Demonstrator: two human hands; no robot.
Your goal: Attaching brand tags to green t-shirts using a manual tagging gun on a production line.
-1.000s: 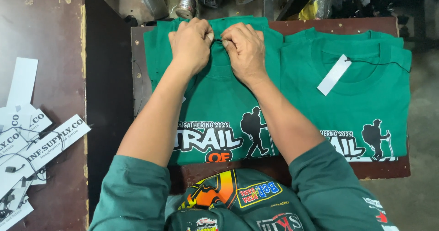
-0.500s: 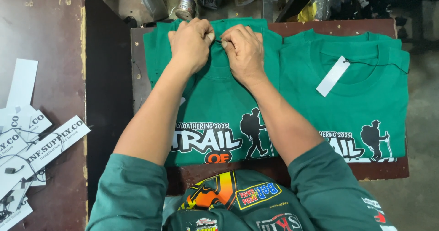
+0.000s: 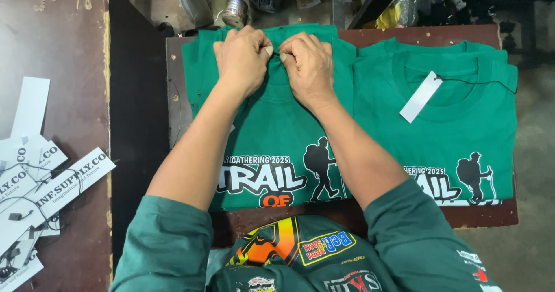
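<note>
Two hands, the left hand (image 3: 243,58) and right hand (image 3: 307,67), pinch the collar at twelve o'clock on the green shirt (image 3: 272,147), soft, light and floppy, lying flat on the surface (image 3: 173,95).

**Both hands pinched together at the far end**

Both forearms reach away from the body, bare below pushed-up green sleeves, and converge. The left hand (image 3: 243,58) and right hand (image 3: 307,67) sit knuckles up, almost touching, fingers curled under. Thumb and forefinger tips of each meet in a pinch between the hands.
</note>
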